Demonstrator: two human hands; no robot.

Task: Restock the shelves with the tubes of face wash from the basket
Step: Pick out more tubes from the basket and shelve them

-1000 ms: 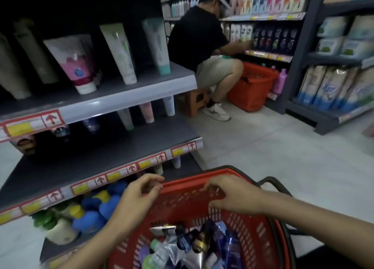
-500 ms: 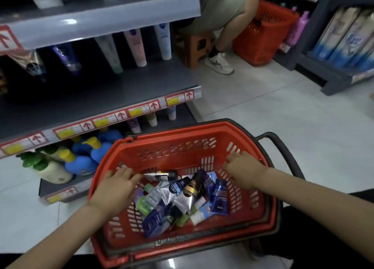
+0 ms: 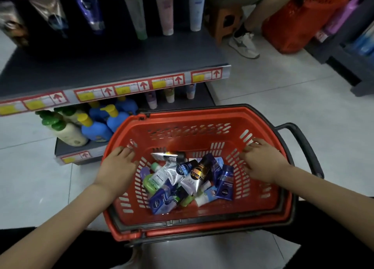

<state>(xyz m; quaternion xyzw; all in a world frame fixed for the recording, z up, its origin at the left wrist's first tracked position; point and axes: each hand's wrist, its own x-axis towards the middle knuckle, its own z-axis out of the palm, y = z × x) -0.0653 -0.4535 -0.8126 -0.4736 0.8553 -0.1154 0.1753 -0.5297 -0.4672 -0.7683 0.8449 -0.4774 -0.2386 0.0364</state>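
Observation:
A red plastic basket sits on the floor in front of me, with a heap of face wash tubes in blue, silver, green and black on its bottom. My left hand rests flat on the basket's left inner wall, fingers spread, holding nothing. My right hand lies on the right inner wall the same way. The grey shelf stands just beyond the basket, with several tubes upright along its back.
Blue and cream pump bottles stand on the bottom shelf left of the basket. Another person's shoe and a wooden stool are in the aisle behind, beside a second red basket. A dark shelf unit lines the right.
My view has tilted down from the upper shelves to the basket. Both hands slid from the far rim down onto the basket's side walls.

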